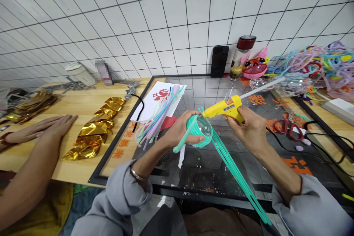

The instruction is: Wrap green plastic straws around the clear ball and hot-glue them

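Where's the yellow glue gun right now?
In the head view, the yellow glue gun is just right of center, held in the right hand and pointing toward the green-wrapped clear piece in the left hand.

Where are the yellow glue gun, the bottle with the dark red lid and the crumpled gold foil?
Yellow glue gun point(224, 108), head view: its yellow body.
Bottle point(239, 58), head view: its clear side wall.
Crumpled gold foil point(93, 129), head view: the middle of its length.

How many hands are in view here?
4: the left hand holding a green-wrapped clear object, the right hand gripping the yellow glue gun, and a co-worker's nearer hand and farther hand, close together left of the gold foil.
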`<move>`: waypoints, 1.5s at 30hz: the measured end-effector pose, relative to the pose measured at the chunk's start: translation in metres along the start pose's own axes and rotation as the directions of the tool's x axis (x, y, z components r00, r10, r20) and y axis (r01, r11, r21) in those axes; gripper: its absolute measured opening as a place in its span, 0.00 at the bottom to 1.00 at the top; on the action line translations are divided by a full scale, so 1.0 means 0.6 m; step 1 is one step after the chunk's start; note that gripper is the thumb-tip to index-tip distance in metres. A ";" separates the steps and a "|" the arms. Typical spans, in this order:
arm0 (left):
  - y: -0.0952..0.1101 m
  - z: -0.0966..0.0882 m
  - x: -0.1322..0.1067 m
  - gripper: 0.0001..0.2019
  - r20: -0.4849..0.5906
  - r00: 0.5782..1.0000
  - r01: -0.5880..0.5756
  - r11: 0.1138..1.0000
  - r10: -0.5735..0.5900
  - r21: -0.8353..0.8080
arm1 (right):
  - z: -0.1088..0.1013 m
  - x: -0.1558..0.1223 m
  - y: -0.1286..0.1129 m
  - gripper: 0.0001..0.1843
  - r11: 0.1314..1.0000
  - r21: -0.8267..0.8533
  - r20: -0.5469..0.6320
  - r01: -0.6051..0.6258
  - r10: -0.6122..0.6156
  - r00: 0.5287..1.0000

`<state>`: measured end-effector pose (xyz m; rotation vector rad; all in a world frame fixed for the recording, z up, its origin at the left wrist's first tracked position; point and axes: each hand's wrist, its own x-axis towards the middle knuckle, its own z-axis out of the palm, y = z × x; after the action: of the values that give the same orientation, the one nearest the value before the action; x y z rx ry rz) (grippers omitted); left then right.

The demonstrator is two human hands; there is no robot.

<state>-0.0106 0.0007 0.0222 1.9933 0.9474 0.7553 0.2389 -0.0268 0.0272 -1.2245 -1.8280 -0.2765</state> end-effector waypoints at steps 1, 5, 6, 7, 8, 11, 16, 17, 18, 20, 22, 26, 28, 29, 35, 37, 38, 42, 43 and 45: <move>0.000 0.000 0.000 0.38 -0.002 1.000 0.001 1.000 -0.001 0.003 | 0.000 0.000 0.000 0.17 1.000 0.003 0.003 -0.006 0.006 1.000; 0.001 0.000 -0.001 0.38 -0.002 1.000 0.001 1.000 0.000 0.009 | 0.002 0.000 -0.001 0.17 1.000 0.000 -0.007 0.002 -0.002 1.000; 0.001 -0.001 -0.001 0.38 0.001 1.000 0.000 1.000 0.000 0.006 | 0.002 0.000 0.000 0.17 1.000 -0.004 -0.011 -0.002 0.002 1.000; 0.001 -0.001 0.000 0.37 0.002 1.000 -0.002 1.000 0.002 0.002 | 0.002 0.000 0.000 0.17 1.000 -0.008 -0.014 -0.011 0.011 1.000; 0.001 -0.001 0.000 0.37 0.002 1.000 -0.006 1.000 0.006 -0.004 | 0.002 0.000 0.000 0.17 1.000 -0.013 -0.017 -0.025 0.025 1.000; 0.001 -0.001 0.000 0.36 0.000 1.000 -0.013 1.000 0.013 -0.013 | 0.001 0.001 0.000 0.18 0.998 -0.019 -0.019 -0.062 0.061 0.998; 0.001 0.000 0.000 0.37 -0.003 1.000 0.008 1.000 -0.008 -0.004 | 0.001 0.003 -0.003 0.17 0.999 0.008 0.000 -0.054 0.054 0.999; 0.001 0.000 0.000 0.37 -0.004 1.000 0.006 1.000 -0.006 -0.002 | 0.002 0.003 -0.004 0.17 0.998 0.015 0.000 -0.055 0.055 0.999; 0.001 0.001 0.000 0.37 -0.005 1.000 0.002 1.000 -0.002 -0.002 | 0.002 0.003 -0.004 0.17 0.998 0.020 -0.003 -0.060 0.060 0.998; 0.000 0.001 -0.001 0.37 -0.007 1.000 -0.011 1.000 0.011 -0.004 | 0.002 0.003 -0.005 0.16 0.995 0.027 -0.005 -0.094 0.094 0.996; -0.001 0.000 0.000 0.37 -0.002 1.000 -0.017 1.000 0.017 -0.009 | 0.002 0.004 -0.004 0.16 0.987 0.039 -0.006 -0.157 0.157 0.988; 0.002 -0.001 0.001 0.36 0.001 1.000 -0.004 1.000 0.004 -0.018 | 0.004 0.007 0.007 0.16 0.952 0.073 0.019 -0.299 0.298 0.954; 0.004 -0.001 0.001 0.34 0.005 1.000 0.008 1.000 -0.008 -0.025 | 0.011 0.006 0.021 0.16 0.936 0.059 0.043 -0.346 0.344 0.938; 0.006 -0.001 0.001 0.34 0.009 1.000 0.012 1.000 -0.011 -0.027 | 0.016 0.005 0.030 0.16 0.930 0.040 0.052 -0.366 0.364 0.930; 0.006 -0.002 0.001 0.33 0.029 0.999 -0.015 1.000 0.015 -0.018 | 0.052 -0.017 0.100 0.16 0.858 -0.203 0.097 -0.471 0.496 0.863; 0.006 -0.002 0.001 0.33 0.027 0.999 -0.040 0.999 0.040 -0.004 | 0.060 -0.024 0.119 0.14 0.840 -0.317 0.129 -0.441 0.499 0.857; 0.005 -0.002 0.001 0.34 0.027 0.998 -0.052 0.999 0.052 0.009 | 0.063 -0.027 0.127 0.14 0.831 -0.364 0.144 -0.420 0.495 0.857; 0.006 -0.002 0.001 0.35 0.036 0.997 -0.067 0.996 0.065 0.053 | 0.071 -0.035 0.141 0.17 0.817 -0.436 0.157 -0.377 0.481 0.862; 0.006 -0.002 0.001 0.34 0.038 0.997 -0.068 0.996 0.066 0.054 | 0.072 -0.036 0.141 0.18 0.817 -0.448 0.160 -0.363 0.473 0.866; 0.007 -0.002 0.001 0.35 0.041 0.996 -0.076 0.996 0.074 0.052 | 0.071 -0.036 0.138 0.21 0.816 -0.471 0.172 -0.334 0.456 0.873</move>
<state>-0.0097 0.0000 0.0266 2.0929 0.8826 0.7359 0.2866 0.0254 -0.0369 -2.0162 -1.7311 -0.2864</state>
